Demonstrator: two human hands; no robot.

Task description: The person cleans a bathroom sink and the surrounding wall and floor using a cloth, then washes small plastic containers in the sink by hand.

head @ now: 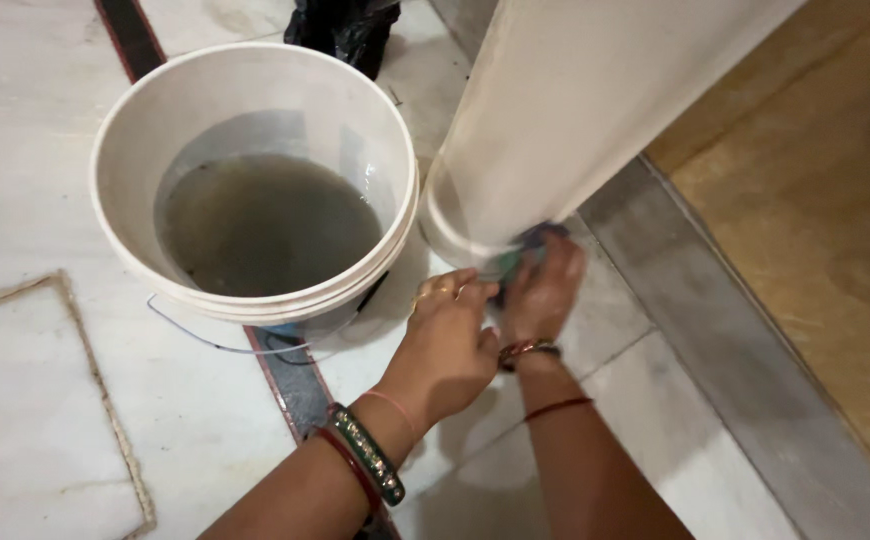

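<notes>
Head view, looking down: two bare hands meet at the foot of a smooth, cream-coloured round pillar point(575, 110) on a polished white marble floor point(25, 150). The right hand point(543, 292) lies flat, fingers together, pressing a crumpled blue-green cloth point(527, 245) against the pillar's rounded base; the cloth peeks out just above the fingertips, most of it hidden under the palm. The left hand point(447, 345) rests just beside it, fingers curled and touching the right hand's side; whether its grip closes on part of the cloth cannot be told, as the fingertips are tucked out of sight. Bangles, green, red and dark, ring both wrists.

Left of the grip, close to the left hand's knuckles, stands a white plastic bucket point(155, 100), round and smooth-walled, holding murky grey-brown water point(265, 225); its thin wire handle point(205, 335) droops on the floor in front. A dark inlaid strip point(300, 385) runs under the bucket toward the left forearm. Above the bucket, a black bag point(340, 25) is cut off by the frame's top edge. Right of the grip, a grey stone border point(715, 330) edges a tan floor point(815, 220). Bare marble lies open below the forearms.
</notes>
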